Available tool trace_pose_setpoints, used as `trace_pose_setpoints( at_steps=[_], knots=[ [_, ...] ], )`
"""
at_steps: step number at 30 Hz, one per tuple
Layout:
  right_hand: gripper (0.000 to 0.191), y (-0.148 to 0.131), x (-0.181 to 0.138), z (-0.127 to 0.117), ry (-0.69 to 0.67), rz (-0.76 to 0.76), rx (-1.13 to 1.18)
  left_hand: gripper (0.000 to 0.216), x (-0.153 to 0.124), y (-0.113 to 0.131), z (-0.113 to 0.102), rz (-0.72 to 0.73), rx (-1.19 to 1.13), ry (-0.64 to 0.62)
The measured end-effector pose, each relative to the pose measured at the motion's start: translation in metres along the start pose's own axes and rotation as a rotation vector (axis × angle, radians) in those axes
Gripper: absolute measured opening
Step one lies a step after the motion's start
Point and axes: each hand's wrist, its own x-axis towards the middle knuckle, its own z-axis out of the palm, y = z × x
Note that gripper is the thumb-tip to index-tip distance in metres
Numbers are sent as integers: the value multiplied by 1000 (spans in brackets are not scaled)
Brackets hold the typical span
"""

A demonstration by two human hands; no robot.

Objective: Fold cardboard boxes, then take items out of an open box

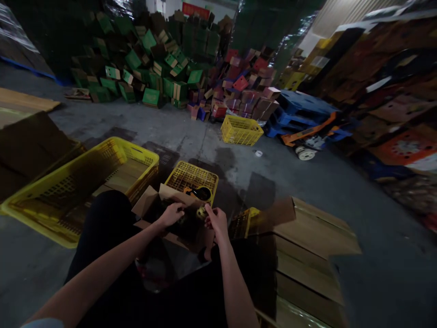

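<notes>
In front of my knees stands an open cardboard box (146, 202) with its flaps folded out; the inside is dark. My left hand (172, 214) reaches over it with fingers curled down, and whatever they hold is too dark to make out. At the box's right side, my right hand (216, 219) pinches a small, round, yellowish-green thing (201, 212), whose kind I cannot tell. Just behind the box, a black and orange tool (203, 193) lies on an upturned-looking yellow crate (189, 173).
A large yellow crate (136, 152) holding flat cardboard stands left. Right of me are more cardboard boxes (307, 255). Farther off are a yellow basket (241, 132), blue pallets (303, 107), an orange pallet jack (310, 136) and heaps of green cartons (152, 97) and red cartons (241, 83).
</notes>
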Motion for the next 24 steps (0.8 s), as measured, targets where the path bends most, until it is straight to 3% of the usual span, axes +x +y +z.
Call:
trace_pose_setpoints(
  at_steps=[4, 7, 11, 13, 17, 21, 24],
  knots=[
    [40, 0, -1, 0, 9, 9, 54, 36, -2, 4, 6, 32, 148, -70],
    [35, 0, -2, -1, -12, 9, 113, 35, -2, 5, 13, 47, 219, -190],
    [30, 0, -5, -2, -42, -6, 161, 8, -4, -1, 25, 42, 271, -468],
    [30, -1, -6, -2, -66, -18, 194, 2, -5, -5, 29, 37, 265, -517],
    [31, -2, -7, -4, -115, -30, 191, 24, -1, -10, 31, 34, 197, -396],
    [37, -3, -6, -6, -226, -69, 64, 61, 1, -11, 33, 151, -175, -238],
    [41, 0, -5, -8, -310, -114, 26, 55, 1, -16, 38, 102, -262, -178]
  ],
)
